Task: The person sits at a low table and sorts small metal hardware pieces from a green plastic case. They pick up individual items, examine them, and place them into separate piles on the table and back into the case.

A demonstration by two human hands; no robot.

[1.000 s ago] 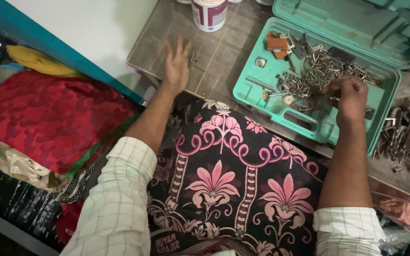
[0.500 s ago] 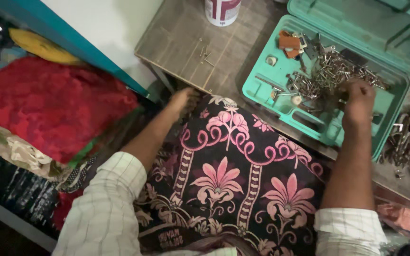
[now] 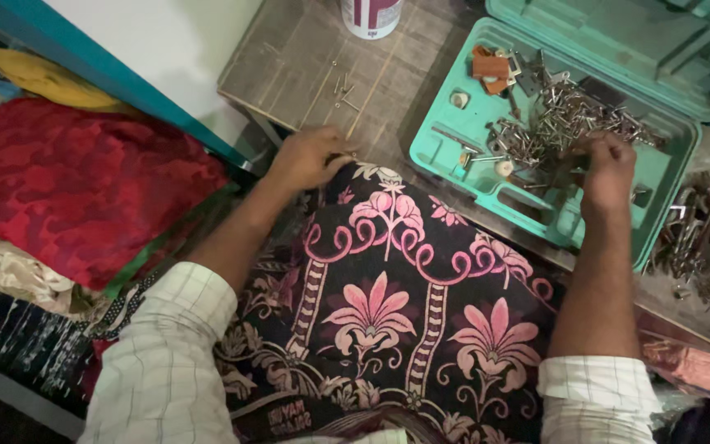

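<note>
- A red patterned cloth (image 3: 84, 185) is seen at the left of the frame, with a yellow cloth (image 3: 43, 78) above it and a teal edge (image 3: 117, 74) running diagonally beside both.
- A checked sleeve (image 3: 166, 362) is seen at the lower left, and the forearm leads up to the left hand (image 3: 310, 156), left of centre.
- The left hand is laid on the top edge of the dark floral cloth (image 3: 396, 312), which fills the lower middle; its grip is curled loosely, and whether anything is held in it cannot be told.
- A few loose screws (image 3: 343, 90) are scattered on the wooden worktop (image 3: 306, 57) just above the left hand, apart from it.
- A white container with a dark red label (image 3: 371, 16) is stood at the top centre of the frame, on the worktop.
- An open mint-green tool case (image 3: 454, 156) is placed at the upper right; a heap of metal hardware (image 3: 560, 123) lies in its tray, with an orange-brown block (image 3: 489, 70) at the tray's upper left corner.
- The right hand (image 3: 606, 168) is lowered into the heap; its grip is narrowed, fingertips pinched among the pieces, though which piece is held cannot be made out.
- Another pile of metal parts (image 3: 700, 247) is seen at the far right, outside the case.
</note>
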